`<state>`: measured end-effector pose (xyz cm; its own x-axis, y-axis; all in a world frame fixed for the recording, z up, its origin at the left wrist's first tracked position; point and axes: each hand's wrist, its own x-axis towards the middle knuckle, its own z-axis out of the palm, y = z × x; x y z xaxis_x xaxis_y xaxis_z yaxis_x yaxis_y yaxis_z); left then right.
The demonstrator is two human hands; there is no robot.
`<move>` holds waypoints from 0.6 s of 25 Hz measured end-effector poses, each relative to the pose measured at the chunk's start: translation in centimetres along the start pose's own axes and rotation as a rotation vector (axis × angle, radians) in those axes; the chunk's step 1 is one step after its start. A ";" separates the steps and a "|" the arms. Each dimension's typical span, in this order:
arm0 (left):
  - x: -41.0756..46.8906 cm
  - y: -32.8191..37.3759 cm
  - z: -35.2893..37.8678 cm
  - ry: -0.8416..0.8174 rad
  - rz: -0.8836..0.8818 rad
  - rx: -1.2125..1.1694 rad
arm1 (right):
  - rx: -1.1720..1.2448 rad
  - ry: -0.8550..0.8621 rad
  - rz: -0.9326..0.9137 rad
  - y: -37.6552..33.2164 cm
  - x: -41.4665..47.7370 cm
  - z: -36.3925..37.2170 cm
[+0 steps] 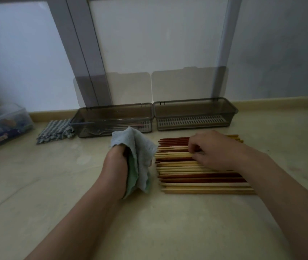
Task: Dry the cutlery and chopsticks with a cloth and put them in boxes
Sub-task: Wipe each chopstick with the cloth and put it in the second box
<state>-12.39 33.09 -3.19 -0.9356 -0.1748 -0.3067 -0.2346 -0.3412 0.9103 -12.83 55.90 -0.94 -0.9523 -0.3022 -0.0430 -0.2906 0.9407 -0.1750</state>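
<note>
Right hand [214, 150], fingers curled, pinches among chopsticks [196, 178]; left hand [115, 167] clenches soft cloth [142, 147]. Chopsticks light, stiff, likely slick: take mid-shaft. Slotted box [194, 114] at 12 o'clock.

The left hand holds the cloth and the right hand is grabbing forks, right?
Not forks. The head view shows the right hand with its fingers curled on the chopsticks. The left hand does hold the cloth.
</note>
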 end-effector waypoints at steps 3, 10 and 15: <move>-0.1 0.4 0.2 -0.020 -0.128 -0.086 | 0.025 -0.003 0.001 -0.3 -0.3 -0.3; -0.4 0.5 0.0 0.021 -0.107 -0.039 | 0.035 -0.041 0.007 -0.6 -0.4 -0.1; 0.1 0.9 -0.2 0.124 -0.098 -0.025 | 0.142 0.076 0.032 -0.5 -0.5 -0.4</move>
<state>-12.68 32.61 -2.49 -0.8684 -0.2520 -0.4271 -0.3149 -0.3852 0.8674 -12.27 55.60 -0.40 -0.9666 -0.2553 0.0226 -0.2495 0.9168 -0.3118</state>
